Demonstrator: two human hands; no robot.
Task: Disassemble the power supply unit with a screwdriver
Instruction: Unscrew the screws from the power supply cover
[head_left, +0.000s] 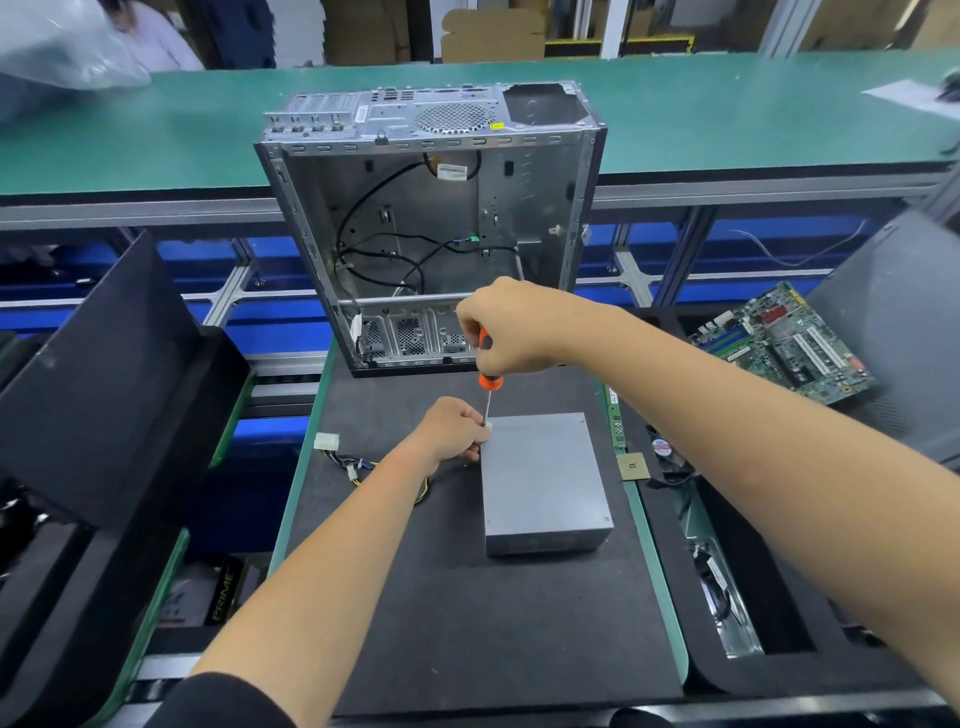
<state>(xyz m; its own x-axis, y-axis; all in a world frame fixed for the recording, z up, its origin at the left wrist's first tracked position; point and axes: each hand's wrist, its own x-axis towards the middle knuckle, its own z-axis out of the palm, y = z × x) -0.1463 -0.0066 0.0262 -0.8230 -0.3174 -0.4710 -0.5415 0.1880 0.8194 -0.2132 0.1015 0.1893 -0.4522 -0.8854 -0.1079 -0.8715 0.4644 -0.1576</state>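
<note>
The right hand (511, 332) grips the screwdriver (487, 382) upright at the power supply unit (543, 478) far-left corner; the left hand (454, 428) pinches that corner. Better press straight down while turning.

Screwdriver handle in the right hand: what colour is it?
Orange with black, on the slim metal-shafted screwdriver gripped by the right hand; head view.

Bare mat (467, 613) nearside (open case (431, 228) blocks the far edge).
</note>
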